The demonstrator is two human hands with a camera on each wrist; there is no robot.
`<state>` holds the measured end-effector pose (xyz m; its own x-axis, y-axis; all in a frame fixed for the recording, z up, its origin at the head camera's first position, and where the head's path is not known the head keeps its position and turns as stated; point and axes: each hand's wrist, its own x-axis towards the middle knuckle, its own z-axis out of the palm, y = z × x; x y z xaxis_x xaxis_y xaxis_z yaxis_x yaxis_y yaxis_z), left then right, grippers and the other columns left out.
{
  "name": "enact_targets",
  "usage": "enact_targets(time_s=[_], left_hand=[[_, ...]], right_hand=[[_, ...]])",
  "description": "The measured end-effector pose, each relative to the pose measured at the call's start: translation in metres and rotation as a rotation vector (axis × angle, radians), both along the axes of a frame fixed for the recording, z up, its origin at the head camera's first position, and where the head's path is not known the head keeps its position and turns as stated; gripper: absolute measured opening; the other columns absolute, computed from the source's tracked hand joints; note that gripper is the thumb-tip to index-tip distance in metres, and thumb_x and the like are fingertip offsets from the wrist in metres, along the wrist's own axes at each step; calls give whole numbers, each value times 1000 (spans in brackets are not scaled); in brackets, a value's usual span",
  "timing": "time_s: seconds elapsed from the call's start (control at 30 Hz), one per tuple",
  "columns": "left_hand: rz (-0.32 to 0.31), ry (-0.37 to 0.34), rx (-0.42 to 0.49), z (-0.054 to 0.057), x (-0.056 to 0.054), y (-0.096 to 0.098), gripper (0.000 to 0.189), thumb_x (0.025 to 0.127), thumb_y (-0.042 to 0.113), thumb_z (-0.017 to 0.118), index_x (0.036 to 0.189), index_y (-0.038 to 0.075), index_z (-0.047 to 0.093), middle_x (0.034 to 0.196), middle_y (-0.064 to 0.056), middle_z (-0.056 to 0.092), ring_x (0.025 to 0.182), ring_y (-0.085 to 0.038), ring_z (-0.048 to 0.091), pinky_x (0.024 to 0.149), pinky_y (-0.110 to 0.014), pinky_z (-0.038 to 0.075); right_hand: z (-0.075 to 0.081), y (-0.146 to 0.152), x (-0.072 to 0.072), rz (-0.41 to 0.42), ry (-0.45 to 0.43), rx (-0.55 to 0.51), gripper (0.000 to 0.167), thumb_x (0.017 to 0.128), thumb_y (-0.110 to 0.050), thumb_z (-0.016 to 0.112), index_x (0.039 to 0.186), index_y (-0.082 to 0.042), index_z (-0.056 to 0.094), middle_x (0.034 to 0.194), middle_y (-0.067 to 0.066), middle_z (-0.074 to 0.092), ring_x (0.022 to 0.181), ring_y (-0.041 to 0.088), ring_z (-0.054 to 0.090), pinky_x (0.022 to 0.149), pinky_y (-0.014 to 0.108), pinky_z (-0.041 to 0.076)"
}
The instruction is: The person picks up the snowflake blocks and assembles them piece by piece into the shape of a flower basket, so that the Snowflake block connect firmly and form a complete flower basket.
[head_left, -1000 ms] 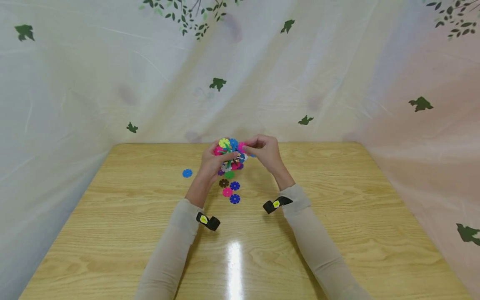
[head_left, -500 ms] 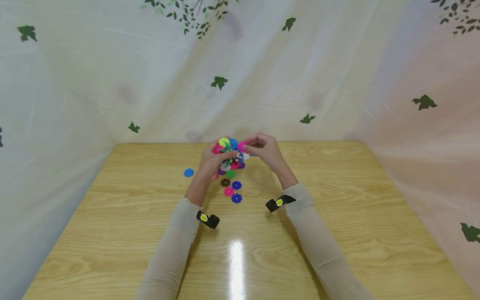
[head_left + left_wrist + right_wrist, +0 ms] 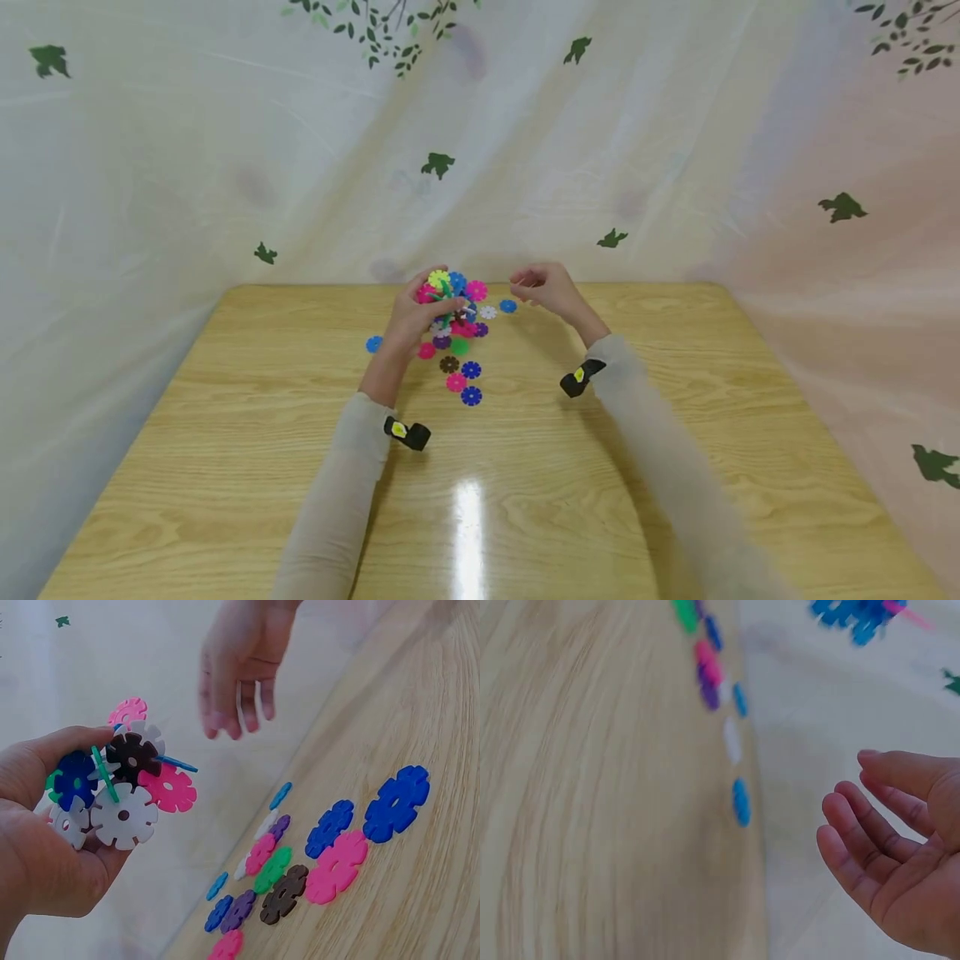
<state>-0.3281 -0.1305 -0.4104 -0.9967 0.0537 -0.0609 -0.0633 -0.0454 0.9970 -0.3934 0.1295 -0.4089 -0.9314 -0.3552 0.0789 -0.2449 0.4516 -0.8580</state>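
My left hand (image 3: 417, 315) grips a cluster of interlocked notched plastic discs (image 3: 126, 817), raised over the far part of the table. White, brown, dark blue, green and pink discs show in the left wrist view, slotted into one another at angles. A pink disc (image 3: 476, 290) sticks out at the cluster's right side. My right hand (image 3: 551, 289) is in the air to the right, apart from the cluster. Its fingers (image 3: 853, 825) are loosely bent with nothing between them in the right wrist view. Below it lies a light blue disc (image 3: 508, 307) on the table.
Several loose discs lie below the cluster, among them a brown disc (image 3: 449, 364), a green disc (image 3: 273, 870) and a dark blue disc (image 3: 471, 396). Another light blue disc (image 3: 374, 343) lies by my left wrist. A pale curtain hangs behind the wooden table (image 3: 675, 417).
My right hand has let go of the pink disc, which stays on the cluster, and has moved away to the right. My left hand has shifted slightly left with the cluster.
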Motion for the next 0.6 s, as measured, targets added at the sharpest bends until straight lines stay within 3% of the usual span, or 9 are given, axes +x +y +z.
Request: enact_targets(time_s=[0.13,0.3,0.4,0.5,0.6], left_hand=[[-28,-3,-9,1,-1,-2,67,88,14,80,148,24,52,155,-9,43,140,-31,45,118,-52,39],[-61,1,-27,-2,-2,-4,65,88,14,80,147,27,54,157,-7,42,142,-31,43,119,-54,37],[-75,4,-22,-3,-3,-3,65,88,13,80,147,26,54,153,-8,46,139,-31,47,118,-52,39],[-82,5,-15,-3,-5,-3,65,88,13,80,147,26,54,152,-9,48,138,-31,48,118,-51,39],[-84,0,-19,-4,-7,-2,65,88,13,80,146,26,54,156,-7,43,141,-30,44,119,-53,37]], right_hand=[[-13,6,-15,49,-47,120,31,97,-9,69,123,7,66,113,25,71,105,43,65,91,53,57],[-30,5,-30,73,-50,210,36,93,-8,74,125,6,66,115,25,71,103,32,67,81,28,55],[-38,2,-35,53,-80,220,41,92,-9,75,129,5,65,111,22,70,95,23,65,74,20,49],[-41,-2,-37,38,-88,238,43,92,-9,75,131,3,64,107,20,68,88,18,59,70,20,47],[-42,-6,-37,37,-53,279,38,91,-9,75,126,3,68,107,19,68,91,20,58,74,23,47]])
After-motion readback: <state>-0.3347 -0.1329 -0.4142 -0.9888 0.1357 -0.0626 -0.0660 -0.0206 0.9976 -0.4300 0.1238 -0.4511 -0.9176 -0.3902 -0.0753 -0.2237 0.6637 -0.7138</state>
